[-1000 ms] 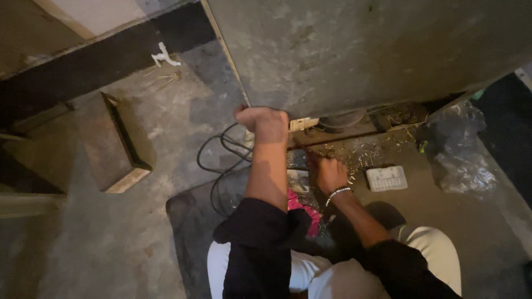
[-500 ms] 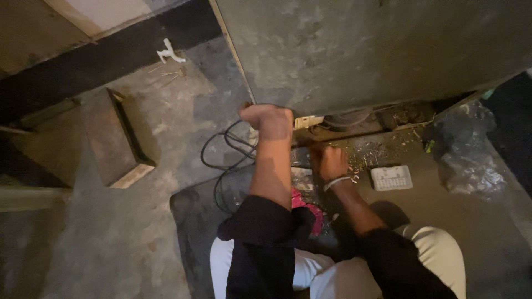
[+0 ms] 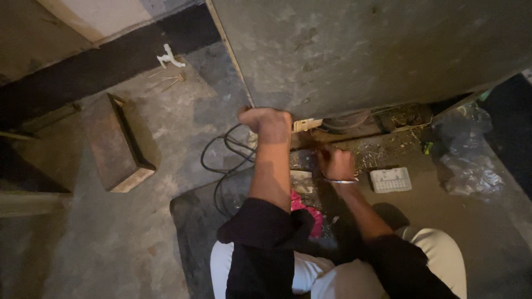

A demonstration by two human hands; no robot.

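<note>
My left hand (image 3: 268, 122) grips the lower corner of a large grey slab-like panel (image 3: 366, 50) that leans over the floor. My right hand (image 3: 334, 162), with a metal bangle on the wrist, is closed low by the gap under the panel, beside dirt and debris (image 3: 382, 152); what it holds is too dark to tell. A round dark part (image 3: 344, 120) and a pale block (image 3: 306, 125) show under the panel's edge. A pink cloth (image 3: 307, 210) lies near my knees.
A black cable (image 3: 224, 160) loops on the concrete floor left of my arms. A wooden box frame (image 3: 119, 144) lies further left. A small white ribbed piece (image 3: 390, 180) and crumpled clear plastic (image 3: 463, 160) lie to the right. A white fitting (image 3: 169, 57) sits by the wall.
The view has shifted slightly. My right hand has moved a little up toward the gap under the panel. My left hand keeps its grip on the panel's corner.
</note>
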